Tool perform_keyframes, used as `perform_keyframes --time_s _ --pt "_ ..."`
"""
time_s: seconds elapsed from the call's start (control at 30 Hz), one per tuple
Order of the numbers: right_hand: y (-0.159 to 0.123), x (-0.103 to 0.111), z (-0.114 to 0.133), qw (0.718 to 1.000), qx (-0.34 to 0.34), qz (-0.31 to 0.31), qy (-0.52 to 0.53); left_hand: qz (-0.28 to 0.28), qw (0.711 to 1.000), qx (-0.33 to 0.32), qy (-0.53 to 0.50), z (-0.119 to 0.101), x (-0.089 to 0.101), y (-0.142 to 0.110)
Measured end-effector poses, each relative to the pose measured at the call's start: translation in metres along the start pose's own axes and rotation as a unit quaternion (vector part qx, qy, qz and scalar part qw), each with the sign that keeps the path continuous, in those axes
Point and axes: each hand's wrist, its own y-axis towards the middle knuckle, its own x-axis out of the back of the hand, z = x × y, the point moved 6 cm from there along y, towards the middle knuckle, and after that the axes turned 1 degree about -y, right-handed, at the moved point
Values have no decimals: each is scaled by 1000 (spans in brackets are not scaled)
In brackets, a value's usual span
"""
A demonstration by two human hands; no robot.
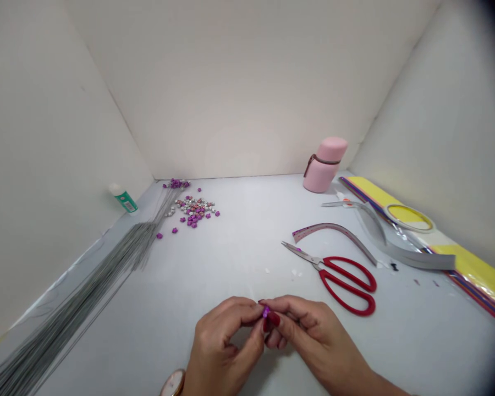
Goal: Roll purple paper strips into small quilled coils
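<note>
A small shiny purple paper star is pinched between the fingertips of both hands, low in the middle of the view. My left hand closes thumb and forefinger on its left side, and my right hand grips it from the right. Fingers cover most of the piece, so its full shape is hidden. Just beyond my right hand lie red-handled scissors with blades nearly together. Behind them curves a purple-dotted paper strip.
Many purple, silver and copper stars lie at the back left, near a long bundle of grey wires. A glue bottle leans at the left wall. A pink flask, grey strips, tape roll and coloured sheets are right.
</note>
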Motion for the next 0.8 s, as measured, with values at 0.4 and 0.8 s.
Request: perform_keyframes --time_s 0.4,0.8 --pt "-6 -2 11 977 118 -4 -177 -35 999 19 25 1 -1 0" --pt "-7 4 12 947 179 -92 -250 7 994 105 -15 15 -5 -3"
